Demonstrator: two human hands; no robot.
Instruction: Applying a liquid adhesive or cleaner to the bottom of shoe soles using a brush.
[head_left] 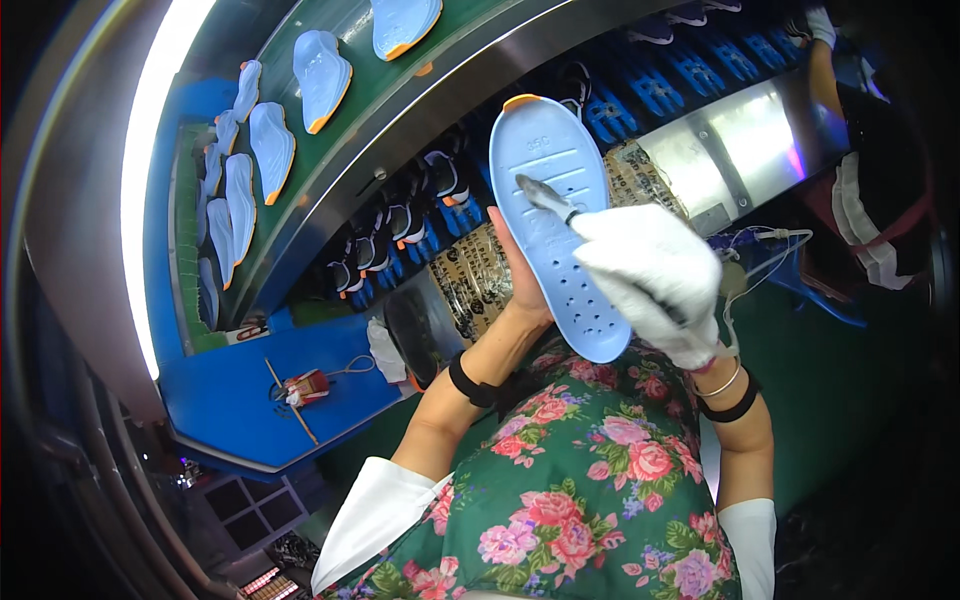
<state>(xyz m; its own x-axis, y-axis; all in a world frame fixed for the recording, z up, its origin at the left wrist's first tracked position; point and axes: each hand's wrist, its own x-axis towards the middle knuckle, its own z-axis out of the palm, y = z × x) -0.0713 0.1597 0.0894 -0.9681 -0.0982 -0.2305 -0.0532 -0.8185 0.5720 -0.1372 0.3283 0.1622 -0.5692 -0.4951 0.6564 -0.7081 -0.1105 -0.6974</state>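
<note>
A light blue shoe insole [545, 150] with an orange tip is held up in front of me, its ridged and dimpled face toward me. My bare left hand [517, 262] grips it from behind at the left edge; most of those fingers are hidden by the insole. In a white glove, my right hand [655, 275] is closed round a small brush [545, 196]. The brush's dark bristles lie against the ridged part of the insole, or just over it. Small holes show in the insole's lower half.
At upper left, several more blue insoles [270, 150] lie on a green conveyor belt [365, 60] with a metal side rail. Below it, shoes [445, 175] stand on blue holders. A blue table [230, 400] bears a small red-and-white item. Another person's gloved hand [821, 27] shows at far right.
</note>
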